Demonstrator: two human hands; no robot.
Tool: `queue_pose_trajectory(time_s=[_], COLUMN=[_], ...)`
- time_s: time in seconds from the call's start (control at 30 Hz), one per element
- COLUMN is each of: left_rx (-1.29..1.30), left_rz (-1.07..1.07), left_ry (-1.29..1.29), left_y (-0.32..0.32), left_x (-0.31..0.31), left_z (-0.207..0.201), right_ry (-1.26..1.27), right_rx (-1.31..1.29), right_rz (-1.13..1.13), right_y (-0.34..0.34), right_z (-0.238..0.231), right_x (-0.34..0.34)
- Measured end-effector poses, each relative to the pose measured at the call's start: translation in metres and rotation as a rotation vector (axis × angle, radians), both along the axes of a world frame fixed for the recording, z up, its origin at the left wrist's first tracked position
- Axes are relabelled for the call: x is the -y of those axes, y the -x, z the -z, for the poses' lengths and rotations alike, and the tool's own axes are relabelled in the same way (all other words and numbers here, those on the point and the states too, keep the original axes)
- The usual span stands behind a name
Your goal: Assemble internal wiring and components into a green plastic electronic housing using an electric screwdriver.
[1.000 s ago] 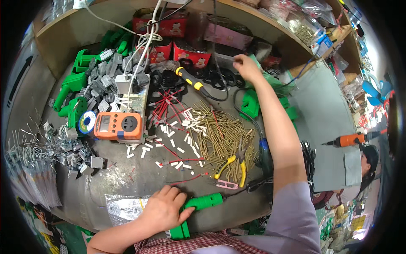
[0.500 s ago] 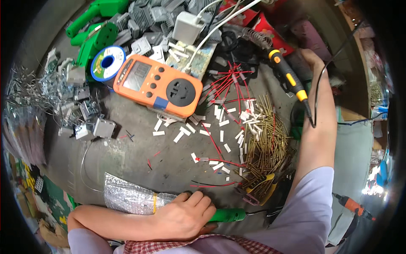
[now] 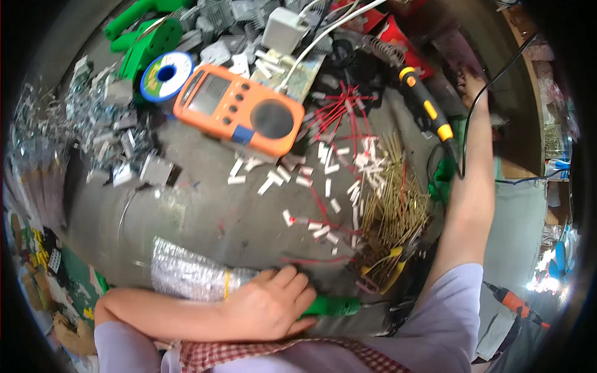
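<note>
The handle is bright green. The silver bubble wrap is shiny and has a yellow band. The apron has little red and white checks, and the shirt sleeve is pale purple. The meter is orange with a grey screen, a dark circle and a blue patch. The spool is blue and white. The soldering iron is black and yellow. Thin wires are red, small tubes white, rods gold, and the tabletop dull grey.
</note>
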State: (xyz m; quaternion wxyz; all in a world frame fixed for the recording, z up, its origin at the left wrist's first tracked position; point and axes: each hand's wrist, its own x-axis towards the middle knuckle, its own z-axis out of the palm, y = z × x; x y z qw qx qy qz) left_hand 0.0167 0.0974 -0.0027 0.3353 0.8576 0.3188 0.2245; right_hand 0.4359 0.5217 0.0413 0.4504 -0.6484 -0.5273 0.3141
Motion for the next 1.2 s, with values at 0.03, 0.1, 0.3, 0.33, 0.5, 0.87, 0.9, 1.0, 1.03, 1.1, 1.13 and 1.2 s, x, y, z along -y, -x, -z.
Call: queue_pose_trajectory(time_s=[0.03, 0.1, 0.3, 0.33, 0.5, 0.87, 0.9, 1.0, 1.03, 1.1, 1.13, 1.2], left_rx=[-0.016, 0.004, -0.004, -0.082, -0.283, -0.144, -0.086, -0.092, -0.127, -0.119, -0.108, -0.115], left_rz=[0.006, -0.034, -0.099, -0.148, -0.32, -0.376, -0.357, -0.409, -0.418, -0.408, -0.397, -0.392], left_ry=[0.03, 0.068, -0.002, -0.034, -0.288, -0.108, -0.123, -0.12, -0.082, -0.113, -0.154, -0.19], left_y=[0.0, 0.002, 0.016, 0.021, 0.083, 0.057, 0.053, 0.051, 0.052, 0.052, 0.051, 0.049], left_x=[0.002, 0.002, -0.019, -0.029, -0.067, -0.061, -0.065, -0.066, -0.066, -0.065, -0.064, -0.064], left_z=[-0.002, -0.007, -0.013, -0.013, 0.01, 0.01, 0.013, 0.023, 0.022, 0.023, 0.023, 0.025], right_ry=[0.016, 0.077, 0.498, 0.6, 0.942, -0.091, -0.111, -0.089, -0.181, -0.134, -0.127, -0.191], right_rx=[-0.022, -0.055, -0.25, -0.313, -0.398, 0.485, 0.496, 0.511, 0.475, 0.441, 0.44, 0.468], right_rz=[-0.057, -0.178, -0.358, -0.433, -0.812, -0.827, -0.827, -0.82, -0.841, -0.84, -0.838, -0.822], right_y=[0.007, 0.035, 0.111, 0.126, 0.219, 0.273, 0.278, 0.28, 0.276, 0.269, 0.268, 0.267], right_z=[-0.006, -0.015, 0.004, 0.005, 0.019, 0.064, 0.064, 0.062, 0.057, 0.045, 0.044, 0.045], right_x=[0.022, 0.078, 0.268, 0.29, 0.363, 0.324, 0.332, 0.341, 0.339, 0.343, 0.344, 0.342])
